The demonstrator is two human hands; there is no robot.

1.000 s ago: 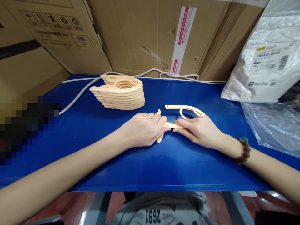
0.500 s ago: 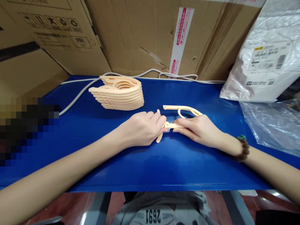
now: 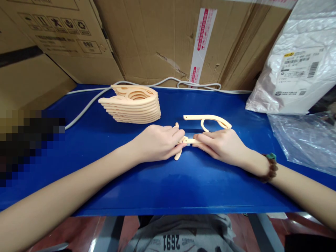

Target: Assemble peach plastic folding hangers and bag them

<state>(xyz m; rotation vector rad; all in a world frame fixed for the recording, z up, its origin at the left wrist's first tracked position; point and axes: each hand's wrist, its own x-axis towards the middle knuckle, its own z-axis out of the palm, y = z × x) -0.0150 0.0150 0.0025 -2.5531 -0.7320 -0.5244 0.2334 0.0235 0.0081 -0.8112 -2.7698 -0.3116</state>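
Observation:
Between my hands is a cream plastic folding hanger (image 3: 190, 141), partly hidden by my fingers. My left hand (image 3: 164, 143) is closed around its jointed end, and a curved tip shows below the fingers. My right hand (image 3: 216, 144) pinches the straight bar on the other side. Just beyond the right hand lies a cream hanger arm (image 3: 203, 117) with a pin hole at one end and a small curved loop. Whether it joins the held part cannot be seen. A neat stack of folded cream hangers (image 3: 133, 108) stands behind my left hand.
Cardboard boxes (image 3: 152, 38) line the back of the blue table (image 3: 147, 189). A white cable (image 3: 89, 105) runs along the rear. On the right are a white plastic mailer (image 3: 288, 84) and a clear plastic bag (image 3: 304, 140). A blurred dark patch covers the left side.
The loose-looking hanger arm beyond my right hand has shifted slightly away and to the right. Both hands keep their hold, with small finger movements at the joint.

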